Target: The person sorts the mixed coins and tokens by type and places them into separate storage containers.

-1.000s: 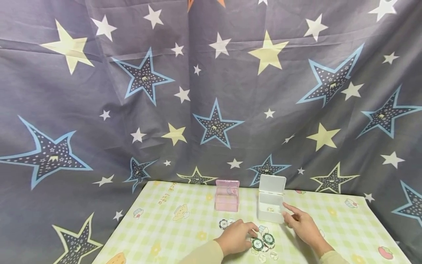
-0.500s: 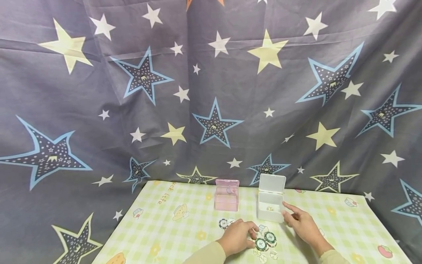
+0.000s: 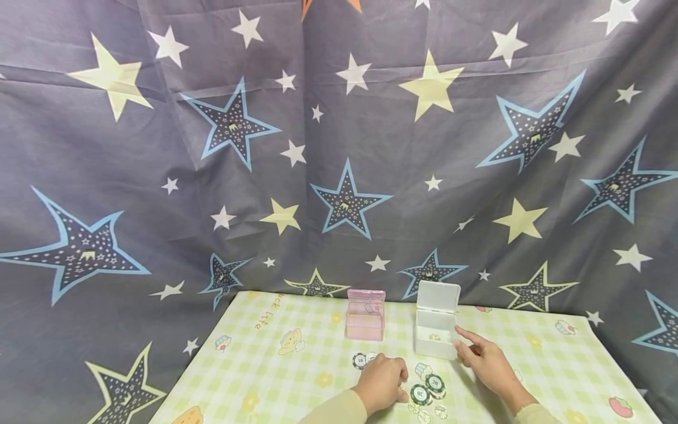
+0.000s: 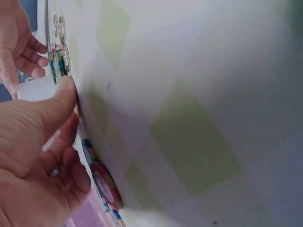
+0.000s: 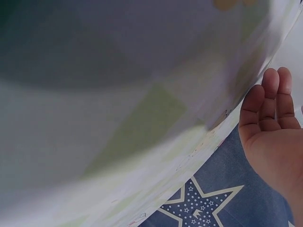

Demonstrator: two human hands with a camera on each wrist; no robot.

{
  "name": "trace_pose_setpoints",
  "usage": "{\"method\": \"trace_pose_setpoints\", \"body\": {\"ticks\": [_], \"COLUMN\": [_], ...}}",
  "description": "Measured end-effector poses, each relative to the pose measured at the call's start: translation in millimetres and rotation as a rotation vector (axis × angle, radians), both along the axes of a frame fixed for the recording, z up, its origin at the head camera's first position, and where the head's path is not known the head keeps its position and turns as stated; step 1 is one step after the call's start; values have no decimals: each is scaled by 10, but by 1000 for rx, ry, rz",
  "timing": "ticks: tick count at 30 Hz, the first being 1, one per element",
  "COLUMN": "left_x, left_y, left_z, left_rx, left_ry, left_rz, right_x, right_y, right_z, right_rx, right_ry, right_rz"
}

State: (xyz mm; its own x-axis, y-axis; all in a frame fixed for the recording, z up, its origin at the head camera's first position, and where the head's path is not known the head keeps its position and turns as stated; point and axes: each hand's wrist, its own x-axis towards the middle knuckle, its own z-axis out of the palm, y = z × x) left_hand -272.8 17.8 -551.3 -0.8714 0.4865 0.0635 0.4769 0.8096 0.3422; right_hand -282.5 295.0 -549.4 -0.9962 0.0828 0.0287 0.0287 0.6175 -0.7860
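Observation:
My left hand (image 3: 380, 384) is low over the cloth, thumb and forefinger pinching what looks like a small gold coin (image 4: 77, 111), mostly hidden by the fingers. Right beside it lie green-edged poker chips (image 3: 421, 394) marked 20, overlapping, with several gold-and-clear coins (image 3: 440, 411) around them. My right hand (image 3: 489, 366) rests its thumb and forefinger against the right side of a white box (image 3: 435, 348), lid up. The other fingers of that hand (image 5: 272, 113) hang loosely bent. Inside the box sits a gold coin (image 3: 435, 337).
A pink see-through box (image 3: 365, 327) with its lid raised stands left of the white one. Behind my left hand lie more poker chips (image 3: 359, 360), one marked 10. A checked cloth (image 3: 296, 383) covers the table; a grey star-patterned curtain (image 3: 339, 141) hangs behind it.
The green chips have shifted slightly right, away from my left hand. My left thumb and forefinger have come down closer together beside them. The right hand stays at the white box.

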Motion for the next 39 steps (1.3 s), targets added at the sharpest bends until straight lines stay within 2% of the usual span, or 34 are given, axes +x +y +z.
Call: {"method": "trace_pose_setpoints", "body": {"ticks": [13, 17, 23, 29, 35, 39], "left_x": [72, 60, 36, 31, 45, 86], "left_y": [34, 84, 142, 170, 130, 41], "left_z": [64, 75, 8, 0, 23, 7], "left_rx": [-56, -114, -176, -208, -182, -78], "left_ry": [-53, -15, 71, 41, 1, 18], "left_rz": [77, 100, 134, 146, 111, 63], "right_x": [4, 4, 5, -11, -12, -9], "right_y": [-1, 0, 2, 13, 14, 11], "right_z": [-10, -6, -9, -26, -30, -23], "right_rx": [9, 14, 19, 21, 19, 21], "right_ry": [8, 11, 11, 18, 20, 16], "right_rz": [10, 11, 10, 17, 11, 14]}}
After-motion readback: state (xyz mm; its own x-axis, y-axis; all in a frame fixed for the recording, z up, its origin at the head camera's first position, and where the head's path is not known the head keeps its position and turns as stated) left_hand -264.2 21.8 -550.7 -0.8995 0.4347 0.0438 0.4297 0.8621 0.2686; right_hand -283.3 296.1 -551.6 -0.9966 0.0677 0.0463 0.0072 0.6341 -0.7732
